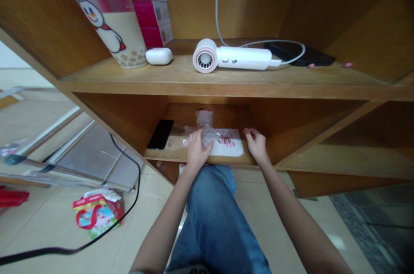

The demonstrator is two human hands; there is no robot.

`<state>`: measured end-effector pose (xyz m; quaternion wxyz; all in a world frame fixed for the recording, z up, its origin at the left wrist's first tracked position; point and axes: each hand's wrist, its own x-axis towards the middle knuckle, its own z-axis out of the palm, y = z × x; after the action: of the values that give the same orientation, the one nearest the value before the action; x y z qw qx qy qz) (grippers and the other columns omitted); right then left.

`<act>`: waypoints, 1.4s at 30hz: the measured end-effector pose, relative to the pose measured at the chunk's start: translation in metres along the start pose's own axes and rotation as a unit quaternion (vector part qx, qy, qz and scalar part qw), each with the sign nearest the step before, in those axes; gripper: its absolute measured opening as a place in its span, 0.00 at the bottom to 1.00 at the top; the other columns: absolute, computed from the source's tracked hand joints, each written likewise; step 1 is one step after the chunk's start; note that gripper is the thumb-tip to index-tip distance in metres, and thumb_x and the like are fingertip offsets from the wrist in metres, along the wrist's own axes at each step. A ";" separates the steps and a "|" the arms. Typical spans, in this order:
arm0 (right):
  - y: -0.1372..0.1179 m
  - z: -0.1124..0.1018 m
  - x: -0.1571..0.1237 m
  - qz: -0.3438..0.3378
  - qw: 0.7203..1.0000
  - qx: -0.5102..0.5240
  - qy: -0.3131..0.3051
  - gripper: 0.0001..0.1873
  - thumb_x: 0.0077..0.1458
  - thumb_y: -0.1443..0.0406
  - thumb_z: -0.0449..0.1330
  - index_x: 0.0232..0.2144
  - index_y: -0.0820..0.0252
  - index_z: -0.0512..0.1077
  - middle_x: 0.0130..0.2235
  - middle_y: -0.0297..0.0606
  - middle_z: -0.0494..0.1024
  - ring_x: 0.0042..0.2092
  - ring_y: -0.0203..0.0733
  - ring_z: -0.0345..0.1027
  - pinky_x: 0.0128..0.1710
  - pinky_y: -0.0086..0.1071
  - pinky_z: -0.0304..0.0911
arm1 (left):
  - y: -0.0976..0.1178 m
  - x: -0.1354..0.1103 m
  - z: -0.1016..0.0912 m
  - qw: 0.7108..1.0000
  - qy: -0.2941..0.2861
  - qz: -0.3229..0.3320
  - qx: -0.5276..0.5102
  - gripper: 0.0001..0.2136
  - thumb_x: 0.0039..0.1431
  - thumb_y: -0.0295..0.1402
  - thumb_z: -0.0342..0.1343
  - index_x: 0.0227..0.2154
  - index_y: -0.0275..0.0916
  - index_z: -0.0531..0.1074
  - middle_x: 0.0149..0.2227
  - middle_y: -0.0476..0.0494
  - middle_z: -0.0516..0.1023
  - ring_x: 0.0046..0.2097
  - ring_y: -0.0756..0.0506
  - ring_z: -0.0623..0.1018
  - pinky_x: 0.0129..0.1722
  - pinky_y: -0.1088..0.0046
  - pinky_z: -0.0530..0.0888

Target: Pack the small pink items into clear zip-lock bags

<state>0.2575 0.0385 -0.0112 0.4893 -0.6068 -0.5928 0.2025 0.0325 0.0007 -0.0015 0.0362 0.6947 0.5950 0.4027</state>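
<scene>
Here's the centre of it: a small heap of tiny pink and gold-toned pieces (227,139) on a white, flat sheet (233,152), lying on the lower brown wooden shelf (176,144). Right beside the heap, overlapping the sheet's left edge, a crumpled clear plastic bag (208,136). The left hand (196,147) is on that bag, fingers curled, thumb spread away, film between them; gripping or just pressing, I can't tell. Across the sheet, the right hand (256,144) has thumb and forefinger drawn nearly together, just off the right edge; anything pinched there is too small to make out. So, I'd judge, sorting or handling the little pieces is the step in hand, and the next move calls for a fine pinch and a steady bag.

Further left, a black, flat phone (161,134). Up top, a white cylindrical handheld blower (244,58), a white rounded case (158,56) and a translucent plastic drink cup (127,32) wearing a snowman, no brand name legible. Behind it, stacked magenta cardboard boxes (147,13), their labels too small to read.
</scene>
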 end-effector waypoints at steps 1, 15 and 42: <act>-0.011 -0.001 -0.002 0.002 0.999 0.041 -0.033 0.24 0.51 0.49 0.50 0.27 0.64 0.72 0.27 0.41 0.74 0.28 0.40 0.65 0.28 0.29 0.56 | 0.010 0.000 0.005 0.999 -0.013 0.019 -0.035 0.23 0.52 0.40 0.52 0.50 0.37 0.59 0.48 0.39 0.69 0.49 0.41 0.67 0.48 0.64 0.62; -0.055 -0.055 -0.013 0.103 0.952 0.133 -0.256 0.15 0.49 0.55 0.56 0.24 0.62 0.70 0.17 0.28 0.61 0.19 0.29 0.48 0.18 0.25 0.43 | 0.066 -0.004 0.039 0.968 -0.036 0.022 -0.248 0.26 0.41 0.26 0.59 0.47 0.40 0.62 0.48 0.43 0.68 0.50 0.42 0.65 0.51 0.63 0.61; -0.062 -0.031 -0.044 0.070 0.917 0.143 -0.366 0.18 0.48 0.52 0.56 0.26 0.63 0.71 0.27 0.37 0.74 0.27 0.34 0.65 0.26 0.26 0.57 | 0.055 -0.020 0.039 0.786 -0.241 -0.143 -0.551 0.16 0.55 0.44 0.46 0.21 0.37 0.63 0.21 0.50 0.68 0.25 0.51 0.69 0.27 0.76 0.66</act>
<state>0.2411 -0.0237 0.0397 0.3043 -0.4536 -0.6510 0.5272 0.0999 -0.0159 -0.0090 0.6122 0.5380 0.3366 0.4717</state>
